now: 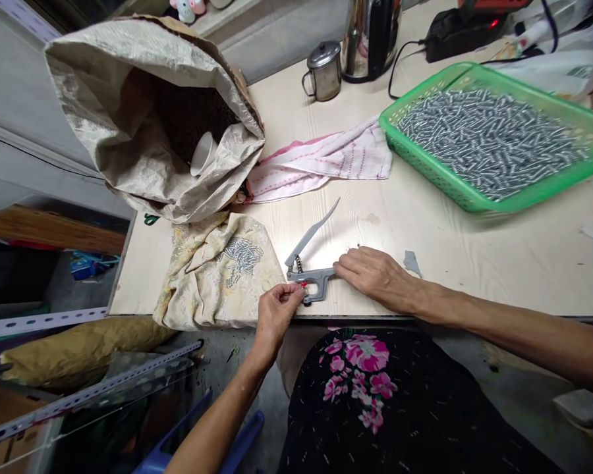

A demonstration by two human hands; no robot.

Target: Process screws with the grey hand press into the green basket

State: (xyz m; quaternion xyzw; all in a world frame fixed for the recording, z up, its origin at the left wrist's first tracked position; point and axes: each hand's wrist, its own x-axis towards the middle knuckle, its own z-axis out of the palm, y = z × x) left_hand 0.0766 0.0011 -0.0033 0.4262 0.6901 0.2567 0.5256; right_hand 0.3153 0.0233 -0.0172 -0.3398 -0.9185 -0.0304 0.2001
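Note:
Near the table's front edge lie grey snap fastener pliers (320, 284), their upper handle raised and a small coil spring showing at the hinge. My right hand (375, 276) is closed around the end of the lower handle. At the jaw, my left hand (279, 309) pinches with thumb and forefinger beside a red tip; whatever small piece sits between the fingers is too hidden to name. Left of the pliers, a pile of small metal springs (242, 258) rests on a crumpled floral cloth (197, 296).
A green plastic basket (454, 181) full of small metal springs stands at right. A large open sack (93, 99) with a white cup (203, 153) inside is at left. Behind are a pink-white towel (326, 161), a metal mug (325, 72) and a kettle (368, 39).

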